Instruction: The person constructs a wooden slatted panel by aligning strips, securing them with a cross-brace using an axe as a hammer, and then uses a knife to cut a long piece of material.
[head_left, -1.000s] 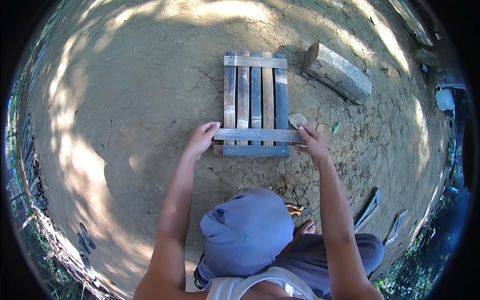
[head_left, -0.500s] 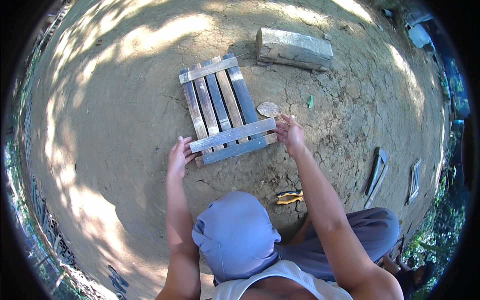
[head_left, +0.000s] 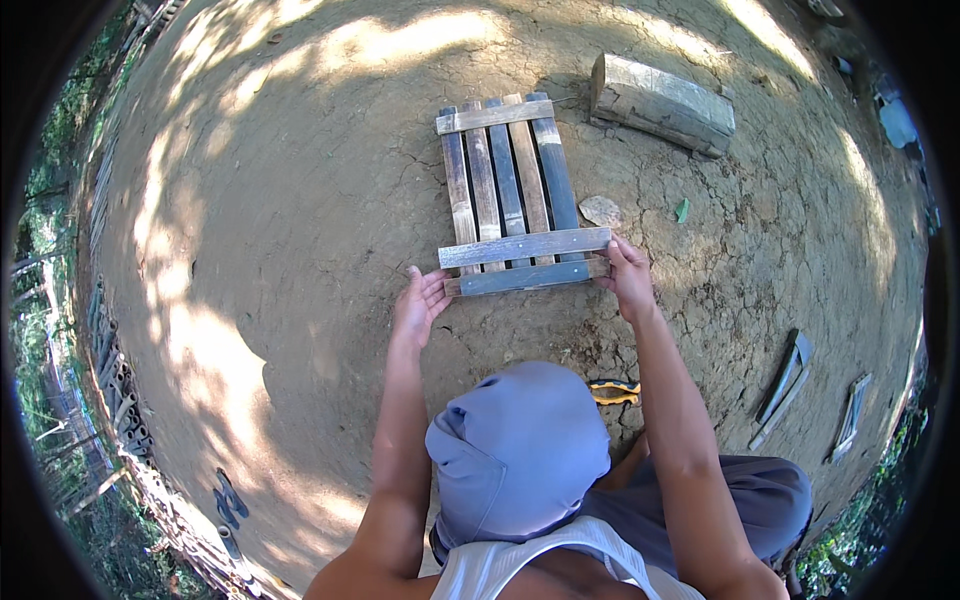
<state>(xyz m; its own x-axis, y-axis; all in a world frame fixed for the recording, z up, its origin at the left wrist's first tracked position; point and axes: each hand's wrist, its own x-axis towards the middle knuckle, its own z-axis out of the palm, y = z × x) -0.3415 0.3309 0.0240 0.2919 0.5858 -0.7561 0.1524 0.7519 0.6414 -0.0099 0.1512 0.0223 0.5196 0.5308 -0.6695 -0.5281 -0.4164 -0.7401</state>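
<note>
A slatted wooden panel [head_left: 507, 195] lies on the ground ahead of me, several narrow slats side by side under crosspieces. One crosspiece runs over its far end. At the near end, a raised crosspiece [head_left: 525, 246] and a bluish crosspiece [head_left: 525, 279] lie almost parallel. My right hand [head_left: 630, 278] grips the right ends of these two, thumb on top, fingertips partly hidden. Beside their left ends is my left hand [head_left: 415, 308], open with fingers stretched out, the tips at the edge of the wood.
Pliers with yellow-and-black handles [head_left: 618, 400] lie by my right forearm. A squared wooden block [head_left: 662, 105] sits at far right, near a dry leaf [head_left: 601, 211]. Two narrow V-shaped items, one a dark-and-grey piece [head_left: 783, 378], lie to the right. Sandals [head_left: 230, 498] are at lower left.
The whole view has shifted, so panel, block and pliers all sit farther right. My right fingers, spread beside the crosspiece ends before, now close on them. My left hand stays open.
</note>
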